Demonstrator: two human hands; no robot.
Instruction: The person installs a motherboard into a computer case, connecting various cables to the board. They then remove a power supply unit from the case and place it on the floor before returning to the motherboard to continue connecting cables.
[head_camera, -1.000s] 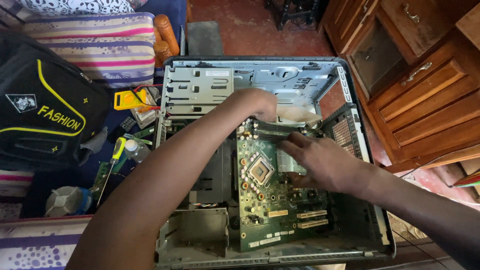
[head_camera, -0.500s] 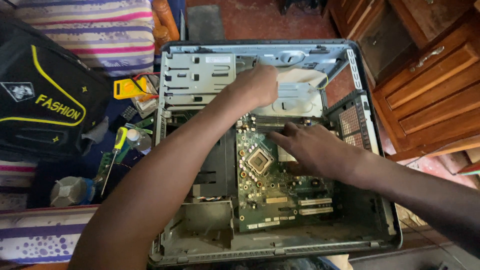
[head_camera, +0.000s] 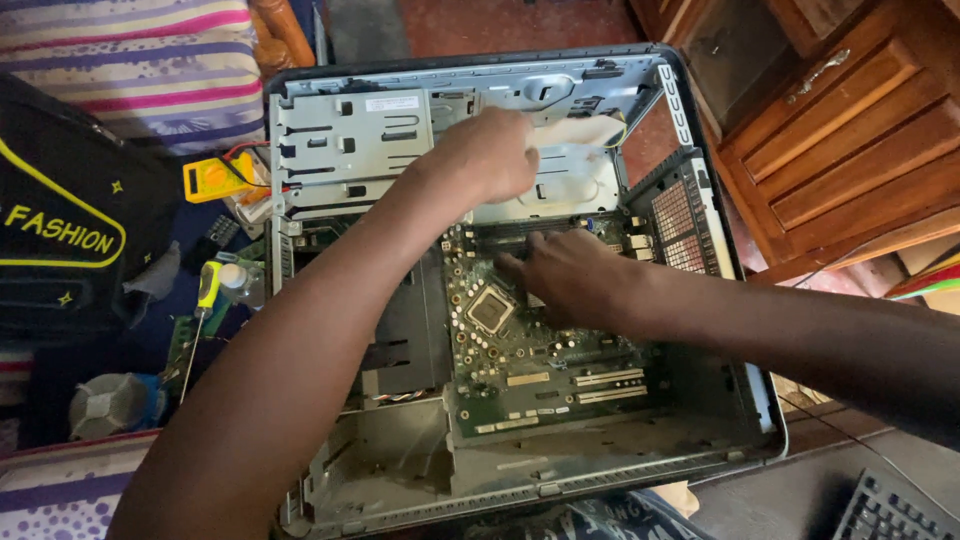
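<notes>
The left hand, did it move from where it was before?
Yes. The left hand has slid up, off the top edge of the green motherboard, toward the metal drive bay.

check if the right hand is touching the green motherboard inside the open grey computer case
Touching: the head view shows the right hand lying flat on the green motherboard, fingers on its upper edge.

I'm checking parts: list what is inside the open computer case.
Inside the computer case: a green circuit board with a square socket and slots, and a metal drive cage. The left hand and right hand cover the board's upper edge.
</notes>
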